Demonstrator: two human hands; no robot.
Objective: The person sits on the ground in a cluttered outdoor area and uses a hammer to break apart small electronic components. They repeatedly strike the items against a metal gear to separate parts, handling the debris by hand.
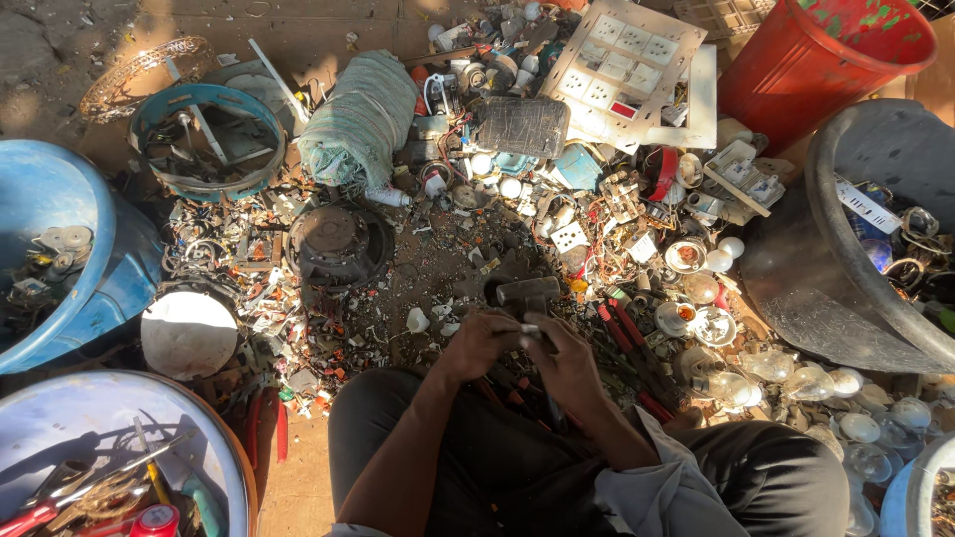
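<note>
I sit on the ground in dark trousers with both hands together in front of my lap. My left hand [479, 343] and my right hand [563, 360] pinch a small pale part [530, 329] between their fingertips. Just beyond the hands a dark hammer head [527, 292] rests on the dirt. What the small part is cannot be made out. Red-handled pliers [631, 343] lie to the right of my right hand.
Broken electrical scrap covers the ground. A blue drum [109, 268] and a scrap-filled tub [214, 457] stand left; a red bucket [796, 70] and black basin [826, 288] right. White switch panel [622, 60], green sack [360, 119], round motor [338, 244], glass bulbs [796, 383].
</note>
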